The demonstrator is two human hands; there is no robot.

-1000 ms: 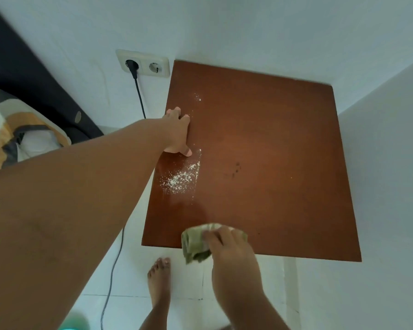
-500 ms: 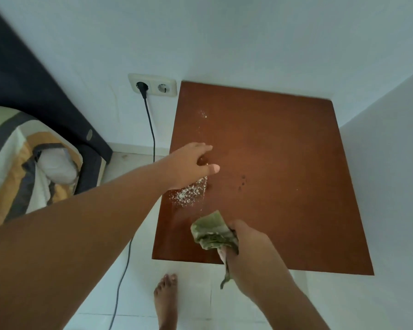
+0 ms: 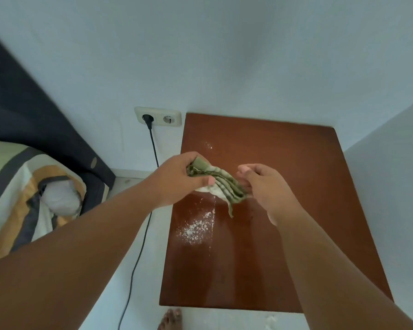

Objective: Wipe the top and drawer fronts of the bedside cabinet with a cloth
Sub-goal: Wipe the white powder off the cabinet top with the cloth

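The bedside cabinet's reddish-brown top [image 3: 296, 186] fills the middle right of the view, set in a corner between two white walls. White powder [image 3: 196, 228] lies scattered near its left edge, with a small speck [image 3: 208, 145] farther back. A crumpled green and white cloth [image 3: 218, 183] is held in the air above the top, stretched between both hands. My left hand [image 3: 179, 178] grips its left end, and my right hand [image 3: 265, 186] holds its right end, a strip dangling below. The drawer fronts are out of sight.
A double wall socket [image 3: 157, 116] left of the cabinet holds a black plug, its cable [image 3: 138, 253] hanging down beside the cabinet's left edge. A bed with striped bedding [image 3: 22, 194] and a dark headboard [image 3: 34, 115] stands at left. My bare foot [image 3: 169, 320] is on the white floor below the front edge.
My right hand lifted the cloth from the front edge up over the middle of the top. My left hand left the cabinet's left edge and took hold of the cloth's other end.
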